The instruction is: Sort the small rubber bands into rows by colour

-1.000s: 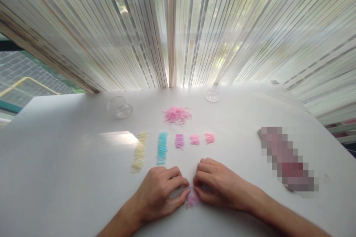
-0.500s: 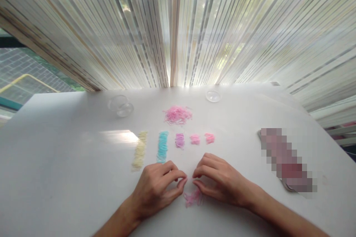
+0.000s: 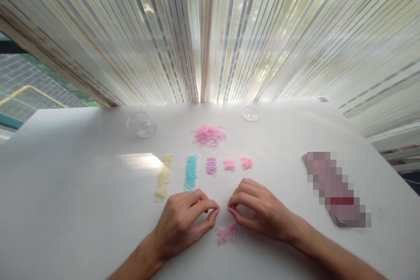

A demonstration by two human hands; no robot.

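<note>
My left hand [image 3: 187,218] is closed in a pinch, thumb against index finger. Facing it across a small gap, my right hand [image 3: 257,212] pinches too. A faint pink strand, seemingly a small rubber band, spans the gap between the fingertips. Just below lies a small loose pile of pink rubber bands [image 3: 226,233] on the white table. Beyond the hands are neat stacks of bands: yellow [image 3: 164,179], blue [image 3: 190,174], purple [image 3: 211,166], and two short pink ones [image 3: 229,165]. A larger pink heap [image 3: 209,134] sits behind them.
Clear round containers [image 3: 141,124] stand at the back left, and a clear round dish [image 3: 251,114] at the back right. A pixelated flat object [image 3: 334,188] lies on the right of the table. Striped string curtains [image 3: 203,30] hang along the far edge.
My right thumb and index finger have come together into a pinch. My left hand stays almost where it was. The piles look unchanged.
</note>
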